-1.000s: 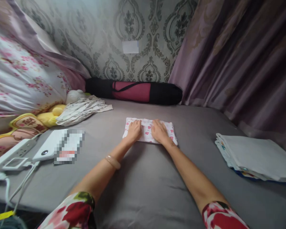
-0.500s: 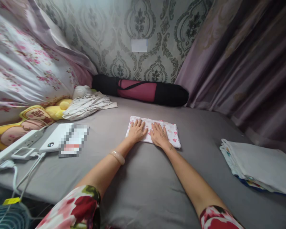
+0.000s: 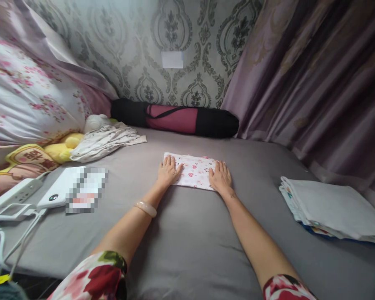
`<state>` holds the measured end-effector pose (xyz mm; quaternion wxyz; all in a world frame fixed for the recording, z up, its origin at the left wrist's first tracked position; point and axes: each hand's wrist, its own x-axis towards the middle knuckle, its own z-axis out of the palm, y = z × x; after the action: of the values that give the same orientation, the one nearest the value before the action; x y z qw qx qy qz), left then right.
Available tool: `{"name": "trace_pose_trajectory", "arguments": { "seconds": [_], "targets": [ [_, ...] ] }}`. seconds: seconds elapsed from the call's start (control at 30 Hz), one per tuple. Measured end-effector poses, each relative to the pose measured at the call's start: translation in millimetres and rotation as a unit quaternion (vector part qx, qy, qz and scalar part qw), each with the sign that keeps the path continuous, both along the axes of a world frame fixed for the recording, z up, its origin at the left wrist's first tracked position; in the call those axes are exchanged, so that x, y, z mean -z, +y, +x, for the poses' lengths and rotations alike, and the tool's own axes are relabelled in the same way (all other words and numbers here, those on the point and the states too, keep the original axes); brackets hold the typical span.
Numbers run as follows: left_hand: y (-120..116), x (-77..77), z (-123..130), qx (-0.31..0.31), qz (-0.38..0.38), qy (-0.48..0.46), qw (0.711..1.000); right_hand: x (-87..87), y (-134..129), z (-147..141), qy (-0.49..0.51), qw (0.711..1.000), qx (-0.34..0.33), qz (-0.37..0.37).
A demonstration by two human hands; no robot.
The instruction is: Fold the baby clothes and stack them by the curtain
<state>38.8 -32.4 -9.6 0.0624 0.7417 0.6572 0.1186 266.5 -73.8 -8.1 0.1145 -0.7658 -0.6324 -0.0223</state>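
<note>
A folded white cloth with pink and red prints (image 3: 193, 173) lies flat on the grey bed sheet (image 3: 187, 225). My left hand (image 3: 168, 170) rests on its left end, palm down with the fingers spread. On the right end lies my right hand (image 3: 220, 177), also flat, its fingers a little apart. The printed middle of the cloth shows between both hands. A pale bangle (image 3: 146, 208) is round my left wrist.
A black and maroon long bag (image 3: 175, 118) lies along the wall. At left are a crumpled cloth (image 3: 108, 141), yellow plush toys (image 3: 61, 150), a white power strip (image 3: 18, 193) and a white device with cables (image 3: 61, 187). Folded white cloths (image 3: 334, 208) lie at right.
My hands have moved apart, from near the middle of the cloth to its two ends. The whole view has shifted slightly, so most things appear further left.
</note>
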Motion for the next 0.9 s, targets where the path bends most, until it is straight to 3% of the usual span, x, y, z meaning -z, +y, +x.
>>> {"name": "trace_pose_trajectory", "arguments": {
  "seconds": [0.17,0.47,0.67,0.9],
  "targets": [
    [0,-5.8,-9,0.035,-0.023,0.01,0.999,1.6,3,2,0.008,1.0,0.025,-0.01],
    [10,-8.0,-37,0.108,-0.08,0.012,0.991,-4.4,-1,25,0.03,0.996,-0.042,-0.07],
    [7,-18.5,-27,0.039,0.051,0.013,0.998,-14.7,0,18,-0.007,0.997,-0.072,0.01],
    [10,-7.1,-30,0.06,-0.053,0.03,0.996,-3.2,-1,16,-0.009,0.997,-0.065,-0.039]
  ]
}}
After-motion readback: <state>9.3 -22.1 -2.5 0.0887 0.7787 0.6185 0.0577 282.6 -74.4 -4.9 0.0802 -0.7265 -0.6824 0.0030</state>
